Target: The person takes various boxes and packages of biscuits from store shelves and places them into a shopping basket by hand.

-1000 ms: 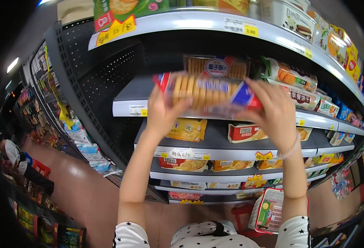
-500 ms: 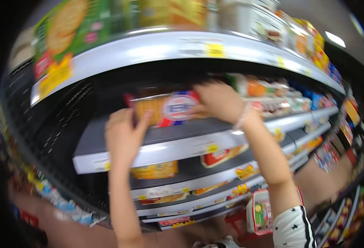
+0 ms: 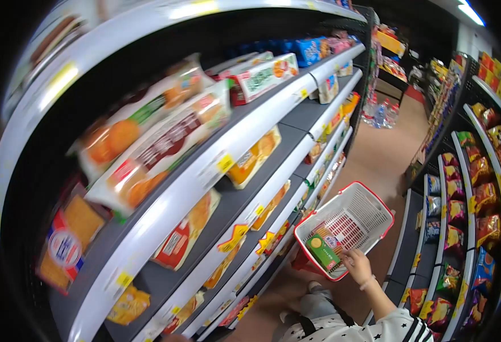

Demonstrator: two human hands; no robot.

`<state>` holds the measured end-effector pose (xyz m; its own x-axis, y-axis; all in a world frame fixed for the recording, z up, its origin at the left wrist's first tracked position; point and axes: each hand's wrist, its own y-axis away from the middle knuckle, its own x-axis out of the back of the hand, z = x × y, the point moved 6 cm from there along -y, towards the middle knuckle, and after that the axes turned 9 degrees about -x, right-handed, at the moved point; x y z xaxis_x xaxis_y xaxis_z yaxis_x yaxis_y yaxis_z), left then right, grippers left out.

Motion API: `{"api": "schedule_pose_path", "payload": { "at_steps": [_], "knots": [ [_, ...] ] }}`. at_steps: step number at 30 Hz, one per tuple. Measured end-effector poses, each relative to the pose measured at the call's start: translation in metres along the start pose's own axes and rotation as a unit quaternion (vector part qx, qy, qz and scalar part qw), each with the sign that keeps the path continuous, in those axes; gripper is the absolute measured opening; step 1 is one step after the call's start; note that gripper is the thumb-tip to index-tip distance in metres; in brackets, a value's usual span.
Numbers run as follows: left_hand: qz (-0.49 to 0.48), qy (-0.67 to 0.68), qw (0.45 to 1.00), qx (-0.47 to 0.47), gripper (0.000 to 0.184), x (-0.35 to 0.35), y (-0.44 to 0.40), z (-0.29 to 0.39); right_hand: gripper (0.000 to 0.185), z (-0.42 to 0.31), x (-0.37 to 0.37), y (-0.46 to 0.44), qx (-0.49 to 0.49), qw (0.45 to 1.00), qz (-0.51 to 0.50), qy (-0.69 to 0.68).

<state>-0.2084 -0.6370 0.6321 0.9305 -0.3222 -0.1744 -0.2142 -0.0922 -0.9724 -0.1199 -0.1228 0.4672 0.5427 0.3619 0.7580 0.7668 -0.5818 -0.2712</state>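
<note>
My right hand reaches over the near edge of a white shopping basket with a red rim. Its bent fingers are closed at the right edge of a green biscuit pack lying inside; the thumb is hidden. My left hand cannot be made out. On the upper shelf at far left, a clear pack of brown biscuits with a red, white and blue label leans with no hand on it. Beside it lie long clear packs of round cakes.
The shelf rack runs from lower left to upper right with several levels of packaged snacks. Across the aisle floor stands another rack of bagged snacks. Large bottles stand on the floor farther down.
Both hands have left the brown biscuit pack, which now stays on the shelf. My right hand has gone down to the basket. The view has swung right and down.
</note>
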Motion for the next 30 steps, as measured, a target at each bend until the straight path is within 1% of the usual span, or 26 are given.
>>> {"api": "schedule_pose_path", "payload": {
  "at_steps": [1,2,3,4,5,6,7,9,10,11,12,13,14,15,16,18,19,20,21,22,23,24,25,26,28,30],
  "knots": [
    [-0.080,0.062,0.994,0.047,0.048,-0.014,0.051,0.031,0.018,0.031,0.005,0.015,-0.056,0.998,0.007,0.023],
    [-0.197,0.123,0.968,0.096,0.048,-0.026,0.109,0.066,0.013,0.062,0.004,0.027,-0.110,0.993,0.004,0.051],
    [-0.300,0.197,0.923,0.138,0.056,-0.030,0.201,0.090,0.012,0.073,0.001,0.029,-0.131,0.989,0.009,0.067],
    [-0.382,0.263,0.881,0.096,0.040,-0.046,0.191,0.145,0.012,0.083,0.002,0.027,-0.151,0.985,0.009,0.086],
    [-0.499,0.282,0.806,0.146,0.029,-0.042,0.224,0.185,0.012,0.097,-0.010,0.023,-0.141,0.984,-0.001,0.105],
    [-0.572,0.372,0.721,0.120,0.032,-0.038,0.247,0.217,0.017,0.110,-0.025,0.015,-0.133,0.985,-0.027,0.110],
    [-0.610,0.402,0.679,0.078,0.036,-0.024,0.273,0.244,0.027,0.133,-0.052,0.008,-0.109,0.983,-0.048,0.141],
    [-0.652,0.447,0.608,0.063,0.041,-0.014,0.279,0.298,0.051,0.178,-0.105,-0.011,-0.129,0.969,-0.137,0.158],
    [-0.666,0.444,0.596,0.064,0.041,-0.018,0.277,0.322,0.056,0.196,-0.129,-0.022,-0.193,0.953,-0.183,0.145],
    [-0.683,0.463,0.558,0.091,0.045,-0.026,0.276,0.345,0.061,0.214,-0.152,-0.030,-0.254,0.931,-0.227,0.130],
    [-0.698,0.478,0.520,0.118,0.049,-0.032,0.276,0.368,0.066,0.238,-0.181,-0.030,-0.285,0.912,-0.272,0.119],
    [-0.709,0.470,0.512,0.117,0.049,-0.040,0.275,0.390,0.072,0.258,-0.206,-0.029,-0.313,0.890,-0.313,0.107],
    [-0.719,0.453,0.501,0.165,0.055,-0.050,0.280,0.409,0.072,0.268,-0.219,-0.034,-0.316,0.886,-0.323,0.102],
    [-0.725,0.433,0.492,0.212,0.062,-0.056,0.287,0.424,0.074,0.278,-0.232,-0.034,-0.390,0.855,-0.342,-0.010],
    [-0.732,0.425,0.489,0.211,0.062,-0.053,0.299,0.438,0.077,0.280,-0.241,-0.039,-0.457,0.807,-0.354,-0.120],
    [-0.674,0.370,0.387,0.509,0.072,-0.050,0.338,0.448,0.078,0.288,-0.248,-0.046,-0.473,0.790,-0.376,-0.106],
    [-0.668,0.325,0.378,0.553,0.075,-0.048,0.350,0.450,0.078,0.298,-0.245,-0.050,-0.498,0.810,-0.302,-0.060],
    [-0.669,0.318,0.378,0.556,0.075,-0.045,0.355,0.455,0.079,0.306,-0.240,-0.053,-0.519,0.825,-0.224,-0.014],
    [-0.669,0.317,0.397,0.543,0.075,-0.056,0.345,0.462,0.089,0.303,-0.237,-0.057,-0.540,0.795,-0.276,0.031],
    [-0.669,0.317,0.415,0.529,0.075,-0.061,0.339,0.466,0.089,0.300,-0.237,-0.059,-0.538,0.794,-0.281,0.032],
    [-0.635,0.342,0.384,0.577,0.083,-0.061,0.342,0.472,0.096,0.296,-0.236,-0.061,-0.518,0.793,-0.308,0.090],
    [-0.634,0.339,0.385,0.579,0.083,-0.061,0.339,0.475,0.103,0.299,-0.240,-0.059,-0.496,0.789,-0.333,0.146],
    [-0.658,0.337,0.398,0.543,0.088,-0.062,0.336,0.478,0.112,0.300,-0.246,-0.060,-0.450,0.798,-0.356,0.186],
    [-0.681,0.336,0.411,0.505,0.093,-0.065,0.333,0.482,0.112,0.307,-0.248,-0.061,-0.448,0.798,-0.357,0.186],
    [-0.679,0.332,0.401,0.517,0.097,-0.066,0.337,0.484,0.114,0.320,-0.262,-0.051,-0.457,0.783,-0.413,0.083],
    [-0.678,0.325,0.392,0.530,0.101,-0.059,0.345,0.482,0.114,0.329,-0.263,-0.052,-0.435,0.805,-0.393,0.097]
  ]
}}
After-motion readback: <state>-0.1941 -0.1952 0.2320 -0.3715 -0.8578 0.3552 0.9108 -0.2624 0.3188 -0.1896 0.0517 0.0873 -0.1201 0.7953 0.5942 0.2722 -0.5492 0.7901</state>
